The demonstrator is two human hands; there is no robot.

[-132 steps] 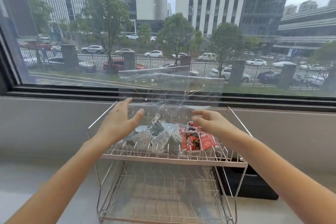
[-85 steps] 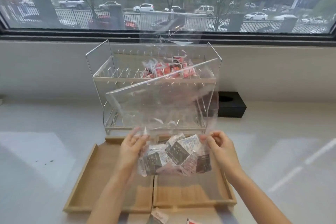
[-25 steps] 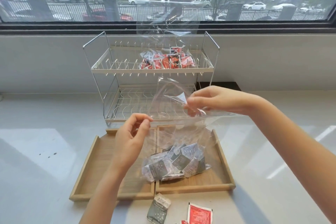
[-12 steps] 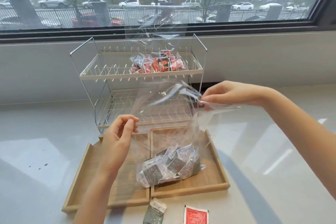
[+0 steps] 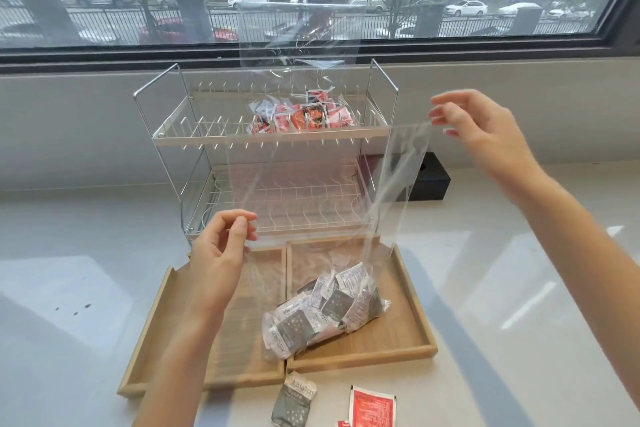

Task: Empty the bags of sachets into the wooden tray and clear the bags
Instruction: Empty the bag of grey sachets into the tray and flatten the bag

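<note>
Head view: left hand low over left half of wooden tray, thumb and fingers pinched on one edge of clear bag. Right hand raised high at right, fingertips pinched on opposite edge of bag mouth, bag stretched open between both hands. Grey-and-white sachets bunched at bag bottom, resting in tray's right compartment, partly over the centre divider. Left compartment bare. Tray flat on pale counter, just in front of two-tier wire rack. Second clear bag with red sachets on rack's top tier. Loose grey sachet and loose red sachet on counter, just in front of tray. Black box behind rack at right.
</note>
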